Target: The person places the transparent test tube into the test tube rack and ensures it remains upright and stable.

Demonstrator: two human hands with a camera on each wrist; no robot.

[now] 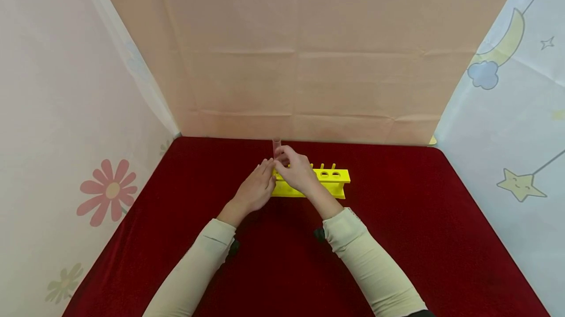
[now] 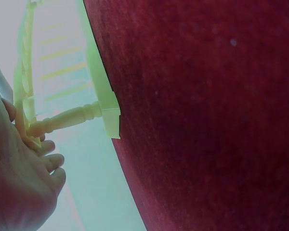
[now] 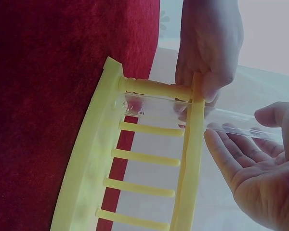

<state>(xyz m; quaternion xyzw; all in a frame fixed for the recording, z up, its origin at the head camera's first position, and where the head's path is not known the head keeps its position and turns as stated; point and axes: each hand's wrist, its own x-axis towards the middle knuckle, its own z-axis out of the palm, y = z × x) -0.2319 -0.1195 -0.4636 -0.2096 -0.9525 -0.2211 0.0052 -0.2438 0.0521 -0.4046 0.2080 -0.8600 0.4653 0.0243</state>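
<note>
A yellow test tube rack (image 1: 342, 176) stands on the red cloth, with holes along its top plate and a row of pegs behind. My left hand (image 1: 255, 190) grips the left end of that top plate, thumb above and fingers below, as the right wrist view shows. A clear test tube (image 3: 156, 108) passes through the end hole, its lower end close to the rack's base. Around its upper part, above the plate, my right hand (image 3: 265, 180) holds it between thumb and fingers. From the head view, the tube's open mouth shows above my right hand.
The red cloth (image 1: 273, 268) covers the table. A plain peach sheet (image 1: 300, 86) hangs behind it. Patterned white sheets (image 1: 53, 111) stand along the left and right sides.
</note>
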